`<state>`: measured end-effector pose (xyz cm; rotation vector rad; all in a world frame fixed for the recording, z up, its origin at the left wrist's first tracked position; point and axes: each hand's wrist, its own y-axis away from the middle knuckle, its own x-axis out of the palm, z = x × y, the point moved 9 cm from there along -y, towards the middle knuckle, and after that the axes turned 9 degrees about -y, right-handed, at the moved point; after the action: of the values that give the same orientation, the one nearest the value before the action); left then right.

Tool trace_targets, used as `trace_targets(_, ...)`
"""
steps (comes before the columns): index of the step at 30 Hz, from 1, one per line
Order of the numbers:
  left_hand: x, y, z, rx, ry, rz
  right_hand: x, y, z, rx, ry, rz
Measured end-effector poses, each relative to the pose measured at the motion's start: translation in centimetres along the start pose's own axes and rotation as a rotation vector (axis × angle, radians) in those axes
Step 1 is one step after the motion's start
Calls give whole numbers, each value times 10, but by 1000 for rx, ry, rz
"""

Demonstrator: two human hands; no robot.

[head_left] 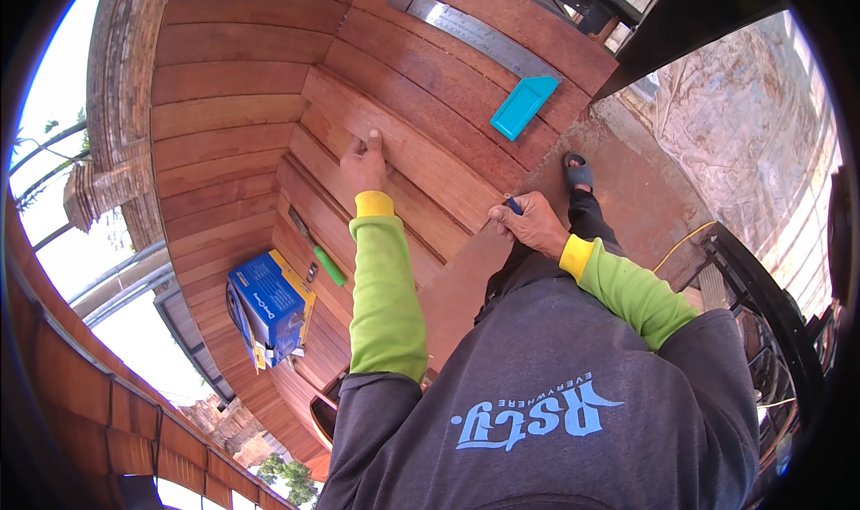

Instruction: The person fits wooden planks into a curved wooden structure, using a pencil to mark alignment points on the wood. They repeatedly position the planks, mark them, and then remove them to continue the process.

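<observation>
A reddish-brown loose plank lies across a bench of matching wood, with a gap along its near edge. At that edge, my left hand is closed, its thumb on the plank's top and its other fingers curled. My right hand pinches a short, dark blue pencil-like tool by the plank's right end. Beyond the plank rests a try square with a turquoise handle and a steel blade.
Left of my left forearm are a blue and yellow box and a green-handled tool. A slatted wooden backrest curves along the left. A sandalled foot stands on the floor; a yellow cord runs at right.
</observation>
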<state>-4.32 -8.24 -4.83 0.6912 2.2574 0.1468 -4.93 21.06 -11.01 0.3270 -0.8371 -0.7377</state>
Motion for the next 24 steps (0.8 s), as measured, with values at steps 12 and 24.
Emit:
trace_targets(12,-3,-9,-12,-63,-122,76,4,1,5,-15,20,26)
trace_targets(24,2,-7,-27,-64,-89,162,5,0,5,-26,19,49)
